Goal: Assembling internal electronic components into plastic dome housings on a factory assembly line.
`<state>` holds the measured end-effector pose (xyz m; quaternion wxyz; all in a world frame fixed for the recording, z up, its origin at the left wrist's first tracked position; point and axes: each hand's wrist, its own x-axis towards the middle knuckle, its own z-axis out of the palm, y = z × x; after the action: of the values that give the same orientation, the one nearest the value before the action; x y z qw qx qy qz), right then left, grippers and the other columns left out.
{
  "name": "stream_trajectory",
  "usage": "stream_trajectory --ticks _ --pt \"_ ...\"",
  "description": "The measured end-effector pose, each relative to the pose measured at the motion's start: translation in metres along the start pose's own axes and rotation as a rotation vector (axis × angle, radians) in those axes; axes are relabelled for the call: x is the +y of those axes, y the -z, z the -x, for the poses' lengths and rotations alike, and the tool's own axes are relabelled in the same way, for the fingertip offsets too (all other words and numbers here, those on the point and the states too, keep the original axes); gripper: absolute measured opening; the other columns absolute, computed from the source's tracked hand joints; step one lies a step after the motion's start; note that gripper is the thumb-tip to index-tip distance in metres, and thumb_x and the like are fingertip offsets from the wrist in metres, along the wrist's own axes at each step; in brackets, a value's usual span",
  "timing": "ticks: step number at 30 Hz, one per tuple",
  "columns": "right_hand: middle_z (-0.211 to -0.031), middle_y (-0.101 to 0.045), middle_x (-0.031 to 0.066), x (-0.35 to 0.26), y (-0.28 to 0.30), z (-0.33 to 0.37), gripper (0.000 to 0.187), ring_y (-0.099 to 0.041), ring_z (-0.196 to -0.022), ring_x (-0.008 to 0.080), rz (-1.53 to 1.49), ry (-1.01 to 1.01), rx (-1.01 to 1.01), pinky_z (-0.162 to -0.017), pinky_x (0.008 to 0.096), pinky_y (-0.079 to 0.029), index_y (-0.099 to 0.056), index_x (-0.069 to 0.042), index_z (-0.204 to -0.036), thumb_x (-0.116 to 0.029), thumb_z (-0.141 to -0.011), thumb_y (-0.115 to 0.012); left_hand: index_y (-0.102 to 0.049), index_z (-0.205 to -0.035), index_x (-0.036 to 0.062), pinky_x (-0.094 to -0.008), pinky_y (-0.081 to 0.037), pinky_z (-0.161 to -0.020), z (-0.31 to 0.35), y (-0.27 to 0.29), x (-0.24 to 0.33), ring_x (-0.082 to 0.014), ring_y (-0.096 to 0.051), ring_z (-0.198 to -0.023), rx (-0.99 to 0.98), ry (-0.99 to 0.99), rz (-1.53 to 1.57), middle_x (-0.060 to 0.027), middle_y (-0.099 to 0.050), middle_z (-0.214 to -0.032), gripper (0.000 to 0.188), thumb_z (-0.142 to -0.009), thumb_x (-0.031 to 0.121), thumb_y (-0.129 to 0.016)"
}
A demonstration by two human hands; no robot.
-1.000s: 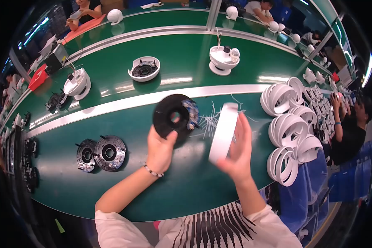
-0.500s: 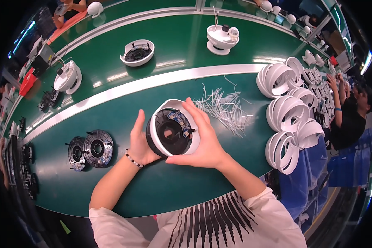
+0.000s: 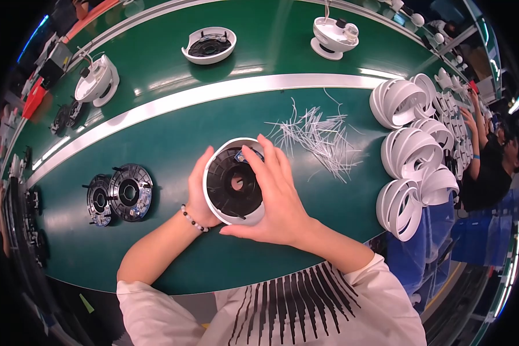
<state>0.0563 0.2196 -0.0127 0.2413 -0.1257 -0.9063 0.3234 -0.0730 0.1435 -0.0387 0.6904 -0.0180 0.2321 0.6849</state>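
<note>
Above the green table, a white ring-shaped housing (image 3: 247, 220) is held between both hands, its open side tilted toward me. Inside it sits a round black plastic disc (image 3: 220, 183) with a hole in the middle and a small blue circuit board (image 3: 240, 156) near the top. My left hand (image 3: 198, 190) is closed round the housing's left side, its fingers mostly hidden behind. My right hand (image 3: 282, 202) grips the right side, thumb at the bottom edge, with one finger bent over the rim onto the circuit board. That finger covers part of the disc.
Two black discs with circuit boards (image 3: 130, 193) lie at the left. White plastic strips (image 3: 323, 141) are heaped beyond my hands, and stacked white rings (image 3: 406, 153) line the right. Farther off, a belt carries white part-assembled units (image 3: 335, 36). Another person (image 3: 487, 167) works at the right.
The housing has turned so the black disc faces me more squarely. A finger of my right hand has moved inward from the rim onto the circuit board. The view has shifted slightly.
</note>
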Motion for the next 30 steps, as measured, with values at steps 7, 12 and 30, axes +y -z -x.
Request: stream_trajectory --ticks 7,12,30 --pt "-0.125 -0.024 0.0258 -0.004 0.003 -0.007 0.114 -0.029 -0.114 0.0432 0.306 -0.006 -0.097 -0.091 0.0519 -0.026 -0.021 0.002 -0.128 -0.047 -0.043 -0.078 -0.046 -0.118 0.012 -0.0395 -0.041 -0.088 -0.007 0.02 0.011 -0.0239 -0.05 -0.104 -0.248 0.159 -0.005 -0.0094 -0.05 -0.115 0.077 -0.074 0.072 -0.024" --pt "-0.124 -0.026 0.0244 0.002 0.002 -0.007 0.112 -0.032 -0.112 0.0418 0.149 0.08 -0.102 -0.091 0.0459 -0.03 -0.021 0.005 -0.127 -0.043 -0.044 -0.078 -0.048 -0.116 0.012 -0.0396 -0.042 -0.087 -0.002 0.016 0.007 -0.0246 -0.051 -0.101 -0.237 0.123 0.041 -0.0101 -0.051 -0.113 0.073 -0.076 0.069 -0.026" --pt "-0.126 -0.026 0.0247 -0.019 -0.004 0.009 0.116 -0.028 -0.114 0.0381 0.088 -0.186 0.184 -0.094 0.0461 -0.022 -0.01 0.007 -0.129 -0.051 -0.05 -0.072 -0.05 -0.105 -0.0012 -0.0317 -0.047 -0.078 0.025 -0.024 -0.028 -0.0206 -0.058 -0.085 -0.026 -0.355 -0.123 -0.0114 -0.059 -0.096 0.037 -0.077 0.023 -0.048"
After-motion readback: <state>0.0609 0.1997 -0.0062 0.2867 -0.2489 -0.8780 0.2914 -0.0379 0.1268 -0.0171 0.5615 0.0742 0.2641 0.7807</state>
